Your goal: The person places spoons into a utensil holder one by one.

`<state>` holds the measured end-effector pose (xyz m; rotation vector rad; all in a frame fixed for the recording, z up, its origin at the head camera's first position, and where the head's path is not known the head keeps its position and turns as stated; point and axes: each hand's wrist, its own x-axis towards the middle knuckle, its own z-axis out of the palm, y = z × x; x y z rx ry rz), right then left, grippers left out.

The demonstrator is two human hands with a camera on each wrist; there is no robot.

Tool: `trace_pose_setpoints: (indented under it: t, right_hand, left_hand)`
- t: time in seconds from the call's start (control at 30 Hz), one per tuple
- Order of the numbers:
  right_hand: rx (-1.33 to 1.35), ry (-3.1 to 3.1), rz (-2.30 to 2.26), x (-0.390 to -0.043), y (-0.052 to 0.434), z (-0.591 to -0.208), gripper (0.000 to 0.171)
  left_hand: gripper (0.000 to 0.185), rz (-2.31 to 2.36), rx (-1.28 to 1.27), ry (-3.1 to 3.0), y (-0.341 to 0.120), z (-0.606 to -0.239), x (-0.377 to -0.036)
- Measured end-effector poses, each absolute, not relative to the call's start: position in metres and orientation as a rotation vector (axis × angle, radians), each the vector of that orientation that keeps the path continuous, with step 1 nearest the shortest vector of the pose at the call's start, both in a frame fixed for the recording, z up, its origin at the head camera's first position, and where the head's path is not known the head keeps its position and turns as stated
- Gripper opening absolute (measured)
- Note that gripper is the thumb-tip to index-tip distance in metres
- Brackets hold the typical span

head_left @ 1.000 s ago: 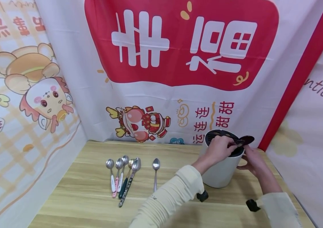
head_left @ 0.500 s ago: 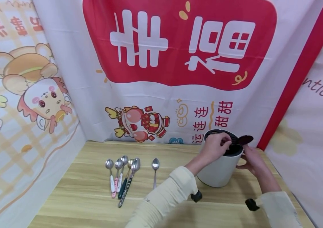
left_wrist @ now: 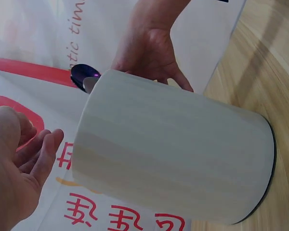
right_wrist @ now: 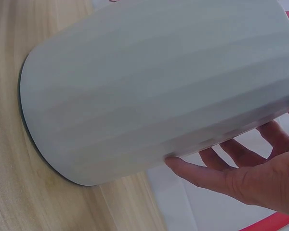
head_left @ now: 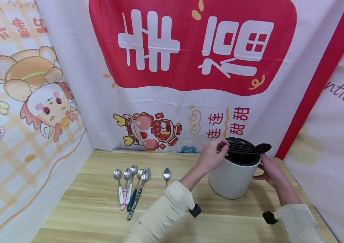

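A white utensil holder (head_left: 234,179) with a black slotted top (head_left: 241,148) stands upright on the table. The dark, glossy bowl of a spoon (head_left: 262,148) sticks up at its right rim; beside it in the left wrist view is a smaller silvery piece (left_wrist: 90,84). My left hand (head_left: 212,155) hovers at the holder's upper left, fingers loosely bent and holding nothing. My right hand (head_left: 270,170) rests against the holder's right side, its thumb (right_wrist: 197,172) and fingers spread along the wall. Utensil parts inside the holder are hidden.
On the table (head_left: 96,192) at left lie several spoons (head_left: 135,195) in a cluster, with white, pink, dark green and patterned handles. A single metal spoon (head_left: 166,175) lies apart, partly behind my left sleeve. Printed cloth (head_left: 172,98) hangs behind the table and at both sides.
My left hand has drawn away to the left from the spoon bowl above the holder, uncovering the black slots. My right hand stays against the holder's side.
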<state>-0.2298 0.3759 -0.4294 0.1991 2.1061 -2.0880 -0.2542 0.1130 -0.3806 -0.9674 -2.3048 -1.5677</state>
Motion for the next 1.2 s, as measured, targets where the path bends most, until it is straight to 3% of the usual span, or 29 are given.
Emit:
trace_pose_setpoints:
  t: [0.57,1.2]
  right_hand:
    - [0.176,2.113,-2.107,-0.227,0.375,-0.429,0.028]
    - [0.177,2.133,-2.079,-0.227,0.375,-0.429,0.027]
  left_hand:
    - [0.017,-1.492,-0.852,-2.488,0.057,-0.391,-0.248]
    - [0.019,-1.537,-0.683,-2.546,0.010,-0.445,-0.250]
